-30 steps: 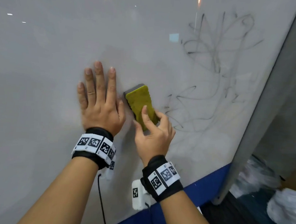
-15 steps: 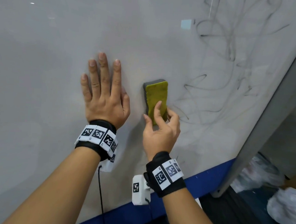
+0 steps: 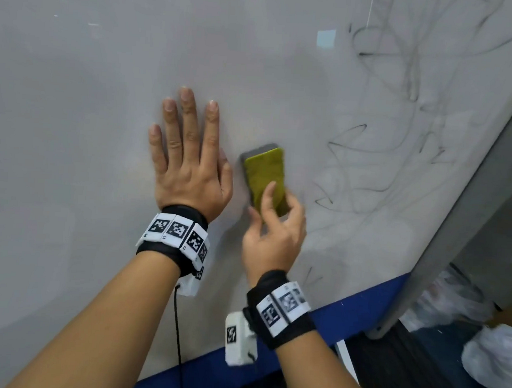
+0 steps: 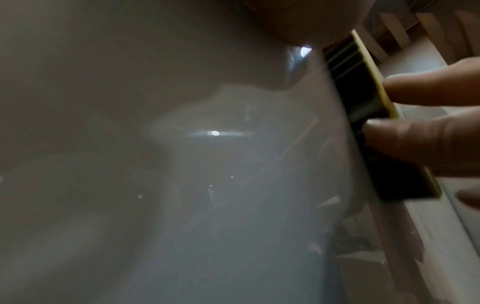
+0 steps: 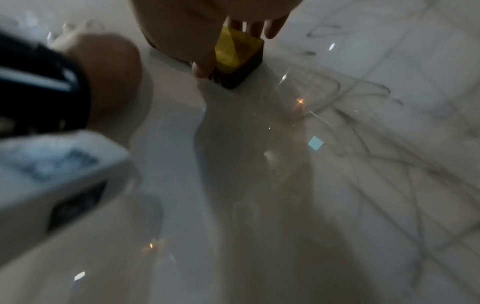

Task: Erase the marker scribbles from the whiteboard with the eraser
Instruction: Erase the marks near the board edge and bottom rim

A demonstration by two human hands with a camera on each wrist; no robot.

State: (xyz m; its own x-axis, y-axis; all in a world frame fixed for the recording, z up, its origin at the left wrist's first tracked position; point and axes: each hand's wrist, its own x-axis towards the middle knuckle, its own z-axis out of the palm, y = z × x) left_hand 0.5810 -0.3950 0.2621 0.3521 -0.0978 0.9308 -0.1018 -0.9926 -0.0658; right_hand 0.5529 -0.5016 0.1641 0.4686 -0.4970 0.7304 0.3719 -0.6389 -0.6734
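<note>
Two hands: both of yours are up on the whiteboard (image 3: 104, 100), side by side, each with a black wrist band that has white square tags on it.
Left hand: your left hand (image 3: 190, 171) lies flat on the board with its fingers straight and a little spread. It holds nothing. It only presses on the board.
Right hand: your right hand (image 3: 272, 227) grips the eraser (image 3: 266, 176). Your thumb is on one long side, one finger lies on the yellow back, and the other fingers curl round the far side.
Eraser: it has a yellow back and a dark pad. The pad is pushed flat against the board, as the left wrist view shows (image 4: 363, 96). It sits just beside your left hand, on the right of it, and the two do not touch. It stands nearly upright, tipped a little.
Scribbles: the dark marker scribbles (image 3: 403, 119) are on the right part of the board, up and to the right of the eraser. The lines look thin and partly faded. The nearest loops are close to the eraser's right side. A tiny mark (image 3: 311, 275) sits lower down, near your right wrist.
Board: it has a blue strip (image 3: 346, 313) along the bottom and a grey edge (image 3: 456, 230) on the right.
Other things: white bags (image 3: 493, 358) lie on the floor past the grey edge.
</note>
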